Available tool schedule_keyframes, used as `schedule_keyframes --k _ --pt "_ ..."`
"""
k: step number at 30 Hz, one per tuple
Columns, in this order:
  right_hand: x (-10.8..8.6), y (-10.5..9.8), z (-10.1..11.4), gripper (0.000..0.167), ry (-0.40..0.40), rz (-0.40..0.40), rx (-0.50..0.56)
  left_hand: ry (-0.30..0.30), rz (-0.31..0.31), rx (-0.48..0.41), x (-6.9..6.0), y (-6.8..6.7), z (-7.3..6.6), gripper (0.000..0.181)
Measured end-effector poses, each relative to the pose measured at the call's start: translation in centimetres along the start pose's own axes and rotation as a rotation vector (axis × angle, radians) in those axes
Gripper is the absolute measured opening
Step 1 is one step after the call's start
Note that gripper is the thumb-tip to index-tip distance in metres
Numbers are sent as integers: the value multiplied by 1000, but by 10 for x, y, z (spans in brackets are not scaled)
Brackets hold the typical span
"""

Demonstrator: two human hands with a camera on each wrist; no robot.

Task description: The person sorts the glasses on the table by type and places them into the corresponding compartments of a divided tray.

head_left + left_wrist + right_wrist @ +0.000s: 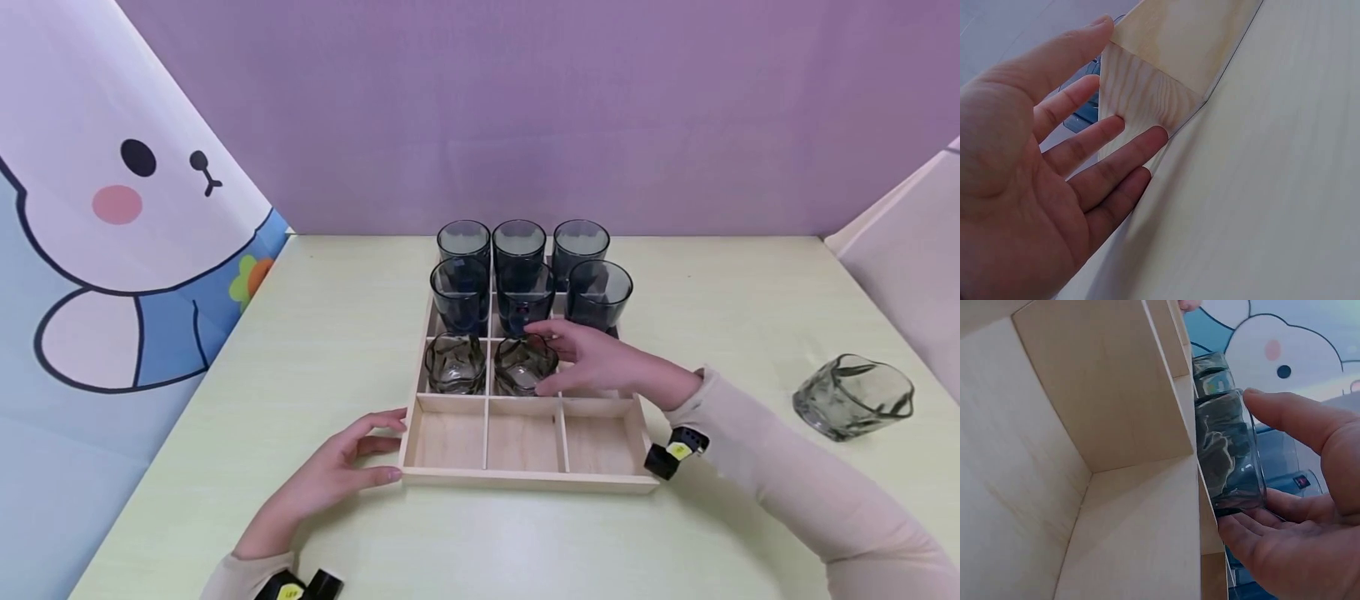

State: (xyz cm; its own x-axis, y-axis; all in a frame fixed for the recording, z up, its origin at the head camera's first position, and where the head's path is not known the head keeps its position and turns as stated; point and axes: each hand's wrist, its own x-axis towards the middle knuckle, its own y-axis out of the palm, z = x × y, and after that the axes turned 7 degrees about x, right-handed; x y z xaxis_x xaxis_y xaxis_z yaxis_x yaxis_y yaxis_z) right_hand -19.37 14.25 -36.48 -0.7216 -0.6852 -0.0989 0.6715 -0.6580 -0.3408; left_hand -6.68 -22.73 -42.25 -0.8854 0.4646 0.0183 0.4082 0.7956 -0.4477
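Note:
My right hand [600, 362] reaches over the wooden divided tray [525, 478] and grips a smoky wavy-rimmed glass [525, 367] in the middle compartment of the third row. In the right wrist view, the thumb and fingers lie on opposite sides of that glass [1229, 450]. A similar wavy glass [455, 365] stands in the compartment to its left. At the tray's near left corner, my left hand [337, 467] touches the side with spread, relaxed fingers. The left wrist view shows those fingertips [1154, 139] against the tray's wooden side [1147, 94].
Several dark straight-sided tumblers [600, 296] fill the tray's two back rows. Bare wooden floor shows in the front row's compartments [525, 437]. Another wavy glass [851, 400] lies tilted on the table at the right, beyond my right forearm. A purple backdrop [555, 117] stands behind the table.

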Motion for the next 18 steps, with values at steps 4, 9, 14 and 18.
schedule_keyframes --k 4,9,14,18 --pt "-3 -3 0 82 13 15 51 -2 5 0 0 0 -2 45" --pt "-12 -7 1 85 -4 28 78 -6 4 10 0 0 -2 45" --pt "-27 -12 -1 83 -69 17 92 2 0 11 0 0 -2 45" --pt "-41 -17 0 81 -127 -15 76 8 -8 14 0 0 -2 45"
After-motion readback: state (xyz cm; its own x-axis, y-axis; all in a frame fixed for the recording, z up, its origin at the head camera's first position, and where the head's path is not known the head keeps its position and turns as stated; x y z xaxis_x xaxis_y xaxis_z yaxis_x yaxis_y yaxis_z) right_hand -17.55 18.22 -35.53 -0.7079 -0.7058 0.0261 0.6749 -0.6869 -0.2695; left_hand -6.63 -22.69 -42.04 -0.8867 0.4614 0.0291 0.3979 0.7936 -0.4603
